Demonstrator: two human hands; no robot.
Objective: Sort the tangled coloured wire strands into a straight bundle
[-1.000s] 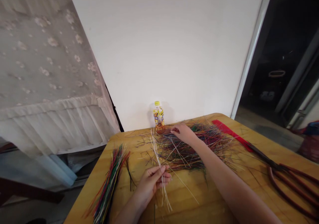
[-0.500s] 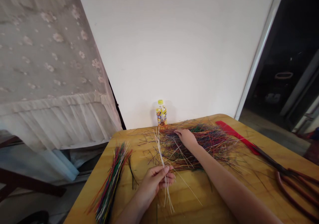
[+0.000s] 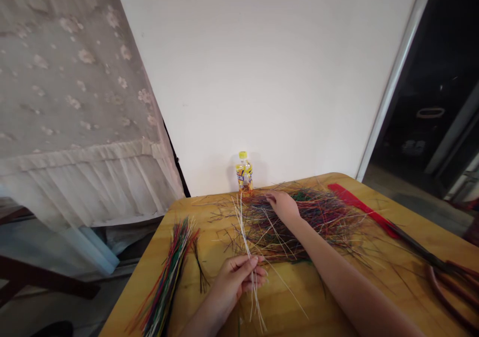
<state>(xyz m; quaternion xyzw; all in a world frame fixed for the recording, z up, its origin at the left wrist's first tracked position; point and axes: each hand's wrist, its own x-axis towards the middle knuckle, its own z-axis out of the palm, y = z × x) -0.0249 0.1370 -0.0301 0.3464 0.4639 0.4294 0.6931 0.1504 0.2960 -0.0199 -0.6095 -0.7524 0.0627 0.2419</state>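
Observation:
My left hand [image 3: 239, 277] is closed around a thin bunch of pale straw sticks [image 3: 245, 237], which fan up toward the wall and trail down past my fingers. My right hand [image 3: 282, 204] reaches across a loose heap of multicoloured sticks [image 3: 310, 217] in the middle of the wooden table [image 3: 295, 297]. Its fingers are curled and pinching at the far left edge of the heap; what they hold is too thin to make out.
A sorted bundle of coloured sticks [image 3: 168, 277] lies along the table's left edge. A small yellow-capped bottle [image 3: 244, 172] stands against the white wall. A red ruler [image 3: 361, 209] and large dark shears [image 3: 437, 267] lie at the right. An open dark doorway is beyond.
My right hand has shifted slightly over the heap's far left edge. My left hand keeps the pale sticks; the view has drifted a little.

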